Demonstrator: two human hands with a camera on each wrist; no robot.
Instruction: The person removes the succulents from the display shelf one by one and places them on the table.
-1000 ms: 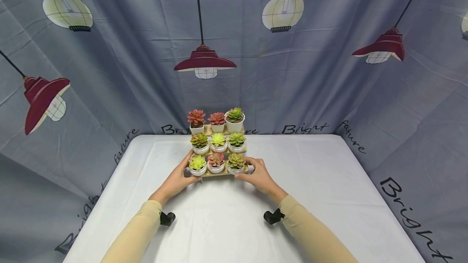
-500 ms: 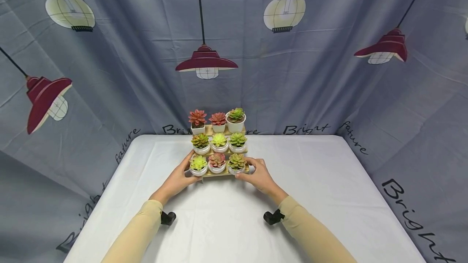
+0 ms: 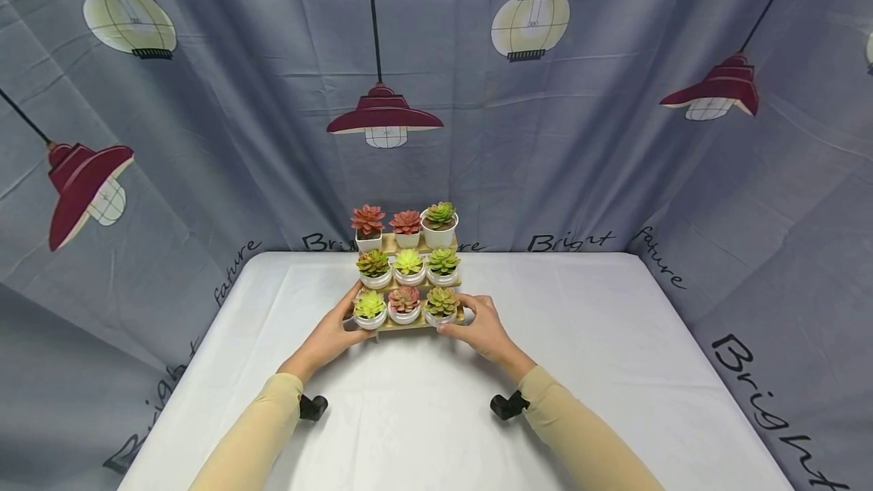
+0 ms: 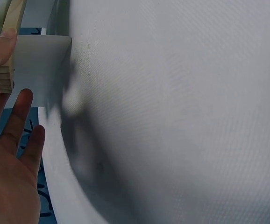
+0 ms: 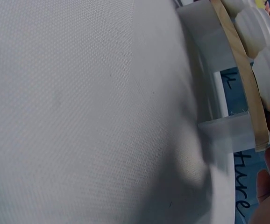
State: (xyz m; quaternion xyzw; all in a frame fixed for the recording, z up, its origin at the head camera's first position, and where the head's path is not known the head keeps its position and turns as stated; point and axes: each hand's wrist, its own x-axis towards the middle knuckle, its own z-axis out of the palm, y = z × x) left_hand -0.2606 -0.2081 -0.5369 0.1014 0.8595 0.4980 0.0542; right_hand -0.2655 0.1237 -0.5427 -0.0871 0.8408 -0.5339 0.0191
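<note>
A three-tier plant stand (image 3: 409,328) with pale wooden boards and white supports stands at the table's far side. Each tier bears three small potted succulents. At the bottom tier's left end, my left hand (image 3: 331,336) holds the stand, its thumb on the board's front edge (image 4: 11,18) beside a yellow-green succulent (image 3: 370,305). My right hand (image 3: 486,330) holds the white pot (image 5: 268,84) of the olive-green succulent (image 3: 442,300) at the bottom right, thumb in front and index finger behind. A pink succulent (image 3: 405,299) sits between these two.
The middle tier holds green and yellow succulents, such as the bright yellow one (image 3: 408,261). Two red succulents (image 3: 368,220) and a green one (image 3: 439,215) top the stand. A grey-blue curtain (image 3: 546,173) hangs close behind the white-covered table (image 3: 580,309).
</note>
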